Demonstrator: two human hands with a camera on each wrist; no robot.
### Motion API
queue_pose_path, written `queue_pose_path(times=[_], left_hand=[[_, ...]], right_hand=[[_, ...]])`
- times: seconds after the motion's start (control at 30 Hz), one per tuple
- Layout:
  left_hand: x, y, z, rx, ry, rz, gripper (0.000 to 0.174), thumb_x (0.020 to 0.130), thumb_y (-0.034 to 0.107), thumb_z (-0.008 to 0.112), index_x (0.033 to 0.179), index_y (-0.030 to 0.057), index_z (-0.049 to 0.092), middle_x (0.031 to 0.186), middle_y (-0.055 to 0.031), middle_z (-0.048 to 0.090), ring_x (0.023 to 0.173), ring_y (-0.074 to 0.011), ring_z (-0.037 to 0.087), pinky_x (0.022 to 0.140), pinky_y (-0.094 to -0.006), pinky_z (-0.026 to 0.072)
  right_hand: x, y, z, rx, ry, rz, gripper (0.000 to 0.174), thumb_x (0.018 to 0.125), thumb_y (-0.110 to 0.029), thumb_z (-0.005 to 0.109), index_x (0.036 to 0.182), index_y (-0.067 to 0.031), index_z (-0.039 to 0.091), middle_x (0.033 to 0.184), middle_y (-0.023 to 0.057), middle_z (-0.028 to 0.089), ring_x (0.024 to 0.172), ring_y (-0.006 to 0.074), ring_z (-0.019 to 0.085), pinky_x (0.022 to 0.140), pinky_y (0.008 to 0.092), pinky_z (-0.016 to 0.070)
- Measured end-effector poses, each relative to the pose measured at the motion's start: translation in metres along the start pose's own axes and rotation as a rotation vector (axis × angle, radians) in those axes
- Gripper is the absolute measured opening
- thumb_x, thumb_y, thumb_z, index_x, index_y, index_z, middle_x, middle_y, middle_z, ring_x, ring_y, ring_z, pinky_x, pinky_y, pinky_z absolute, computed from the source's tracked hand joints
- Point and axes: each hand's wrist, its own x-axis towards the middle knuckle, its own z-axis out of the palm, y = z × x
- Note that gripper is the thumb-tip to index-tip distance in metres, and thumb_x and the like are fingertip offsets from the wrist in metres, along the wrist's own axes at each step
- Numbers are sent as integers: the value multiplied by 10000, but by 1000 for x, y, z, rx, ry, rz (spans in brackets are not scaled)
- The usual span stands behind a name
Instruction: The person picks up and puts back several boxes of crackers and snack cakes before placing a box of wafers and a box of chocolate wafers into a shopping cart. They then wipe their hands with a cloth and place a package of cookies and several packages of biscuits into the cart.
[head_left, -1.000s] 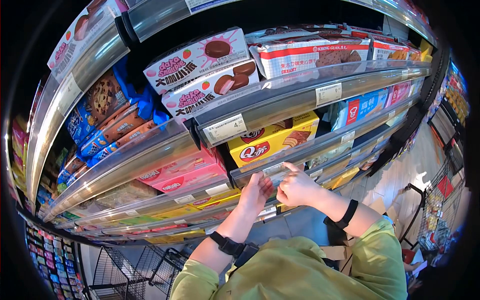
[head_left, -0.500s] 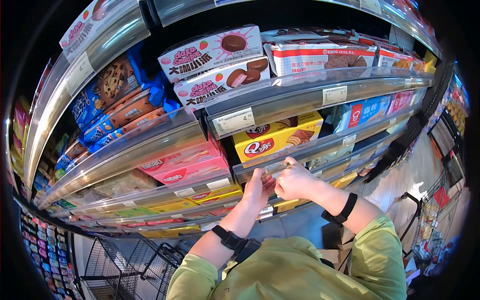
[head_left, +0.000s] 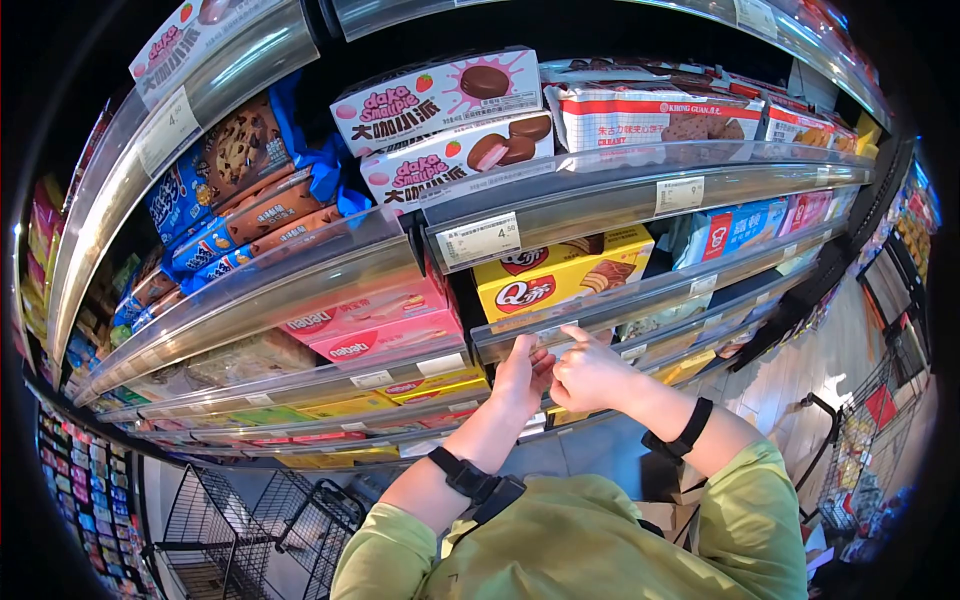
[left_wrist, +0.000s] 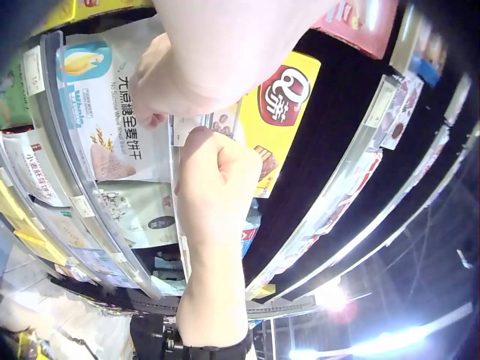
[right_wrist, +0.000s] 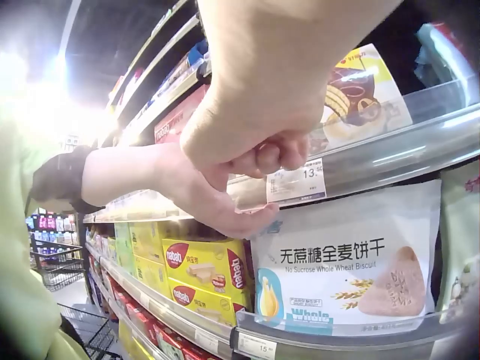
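Note:
In the head view, my left hand (head_left: 520,380) and right hand (head_left: 590,375) meet at a clear shelf-edge strip (head_left: 610,315), below a yellow snack box (head_left: 565,280). A price tag (right_wrist: 300,182) sits in that strip, partly covered by fingers in the right wrist view. My right hand's index finger points along the strip while its other fingers curl in. The left hand, its fingers loosely extended, has a straight digit (right_wrist: 255,217) right at the tag's lower edge. Just below hangs a white whole wheat biscuit bag (right_wrist: 352,262).
White and pink pie boxes (head_left: 455,155) and red-and-white biscuit packs (head_left: 655,115) fill the shelf above. Pink wafer boxes (head_left: 385,335) stand to the left, blue cookie bags (head_left: 250,200) farther left. Wire carts (head_left: 215,530) are on the floor, lower left.
The head view has shifted slightly, so the shelves appear farther right. Both hands stay at the same shelf edge, with only small finger movements.

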Motion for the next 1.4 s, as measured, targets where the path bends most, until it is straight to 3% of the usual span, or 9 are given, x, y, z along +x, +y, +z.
queue_pose_path(times=[0.33,0.6,0.87,0.93,1.13,1.23,1.4], left_hand=[[4,1,-3,0,-18,-19,334,802,218,670,1027,33,507,842,-61,532,767,-190,554,685,-346,528],[5,2,-5,3,-94,-46,326,803,207,658,1032,20,521,837,-59,566,738,-189,579,668,-349,520],[12,-1,-7,-38,-154,-61,309,820,209,661,1033,28,531,827,-58,579,712,-189,590,631,-358,516],[14,-2,-5,50,-159,-108,282,928,311,538,1042,55,571,919,-100,647,813,-222,634,697,-388,520],[17,-3,-6,57,-128,-116,259,897,288,617,1005,56,579,819,-88,648,707,-210,634,603,-369,527],[2,0,3,87,-103,-51,245,892,277,623,977,52,582,814,-79,644,701,-211,630,599,-368,524],[2,4,0,64,-131,-100,170,883,209,605,949,55,576,805,-64,626,716,-202,617,630,-367,516]], right_hand=[[11,-5,-2,-15,-83,0,242,689,-204,555,558,-21,643,588,165,628,609,303,651,1046,491,327],[20,-5,-2,0,-50,34,227,689,-186,547,547,-34,636,560,154,611,566,308,620,975,471,369],[23,-7,-6,15,-69,29,225,690,-188,542,544,-40,628,574,135,617,559,307,608,951,469,355],[22,-7,-5,14,-75,21,229,692,-190,534,543,-41,624,585,132,623,568,305,611,944,475,346],[19,-7,-1,16,-36,13,231,683,-189,538,530,-37,620,560,132,607,527,307,602,954,463,341],[17,-6,2,10,-22,8,236,682,-190,538,514,-41,610,546,139,598,511,312,597,953,456,343],[15,-8,-1,0,-13,-3,221,680,-168,550,496,-50,584,545,133,595,532,303,600,927,442,361]])
